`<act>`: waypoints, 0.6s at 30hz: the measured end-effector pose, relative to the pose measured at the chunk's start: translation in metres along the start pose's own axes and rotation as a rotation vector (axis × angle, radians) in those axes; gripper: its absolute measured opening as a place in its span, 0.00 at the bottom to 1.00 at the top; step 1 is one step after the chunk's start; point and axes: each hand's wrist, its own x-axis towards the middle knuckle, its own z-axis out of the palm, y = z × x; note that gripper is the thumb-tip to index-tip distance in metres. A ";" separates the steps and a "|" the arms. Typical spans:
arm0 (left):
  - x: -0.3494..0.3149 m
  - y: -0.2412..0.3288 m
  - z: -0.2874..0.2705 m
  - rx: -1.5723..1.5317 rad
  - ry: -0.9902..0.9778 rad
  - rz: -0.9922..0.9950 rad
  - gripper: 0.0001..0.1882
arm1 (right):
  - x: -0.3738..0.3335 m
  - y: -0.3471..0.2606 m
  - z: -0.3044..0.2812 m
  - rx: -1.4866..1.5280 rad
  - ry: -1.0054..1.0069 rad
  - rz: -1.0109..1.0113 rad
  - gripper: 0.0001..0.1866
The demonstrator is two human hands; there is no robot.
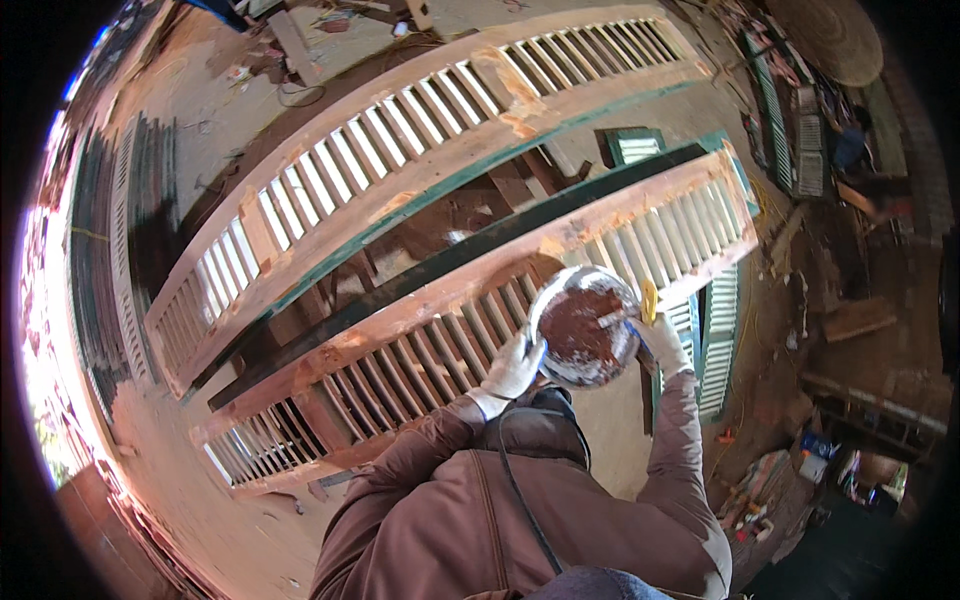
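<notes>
A round bowl (565, 372) with white-smeared walls is in front of me, with reddish-brown paste (580, 335) inside. My left hand (512, 368), in a pale glove, is closed on the bowl's left side. My right hand (665, 345), also gloved, is at the right rim, its fingers wrapped round a yellow-handled putty knife (650, 300). A short pale strip, perhaps its blade, shows over the paste. Just beyond the bowl lies a long louvered shutter (370, 345), its wood bare with orange-brown patches.
A second long louvered shutter (440, 150) lies farther off, with a green edge. Green shutter panels (718, 350) stand right of the bowl. Stacked dark slats (95, 260) line the left. Wood scraps (860, 320) and clutter lie on the right floor. Another person (850, 140) is at the far right.
</notes>
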 end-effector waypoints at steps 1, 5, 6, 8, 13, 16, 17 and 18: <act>-0.007 -0.020 0.004 0.039 -0.105 -0.086 0.20 | 0.007 0.006 -0.002 -0.095 0.010 -0.035 0.29; 0.018 0.009 -0.049 -0.013 -0.222 -0.369 0.26 | -0.004 -0.066 -0.047 -0.504 0.120 -0.108 0.22; 0.018 -0.001 -0.061 0.011 -0.137 -0.375 0.27 | -0.006 -0.061 -0.051 -0.618 0.276 -0.303 0.19; 0.013 -0.045 -0.083 -0.536 -0.006 -0.561 0.20 | -0.007 -0.108 -0.071 -0.522 0.196 -0.315 0.16; 0.007 -0.077 -0.172 -0.916 0.207 -0.471 0.17 | -0.026 -0.161 -0.089 -0.505 0.154 -0.721 0.25; 0.017 -0.018 -0.186 -0.537 0.440 -0.603 0.22 | -0.029 -0.148 -0.088 -0.678 0.146 -0.769 0.30; 0.016 -0.013 -0.189 -0.509 0.455 -0.614 0.23 | -0.029 -0.141 -0.086 -0.725 0.150 -0.788 0.30; 0.017 -0.008 -0.190 -0.485 0.469 -0.613 0.23 | -0.028 -0.136 -0.085 -0.775 0.165 -0.811 0.30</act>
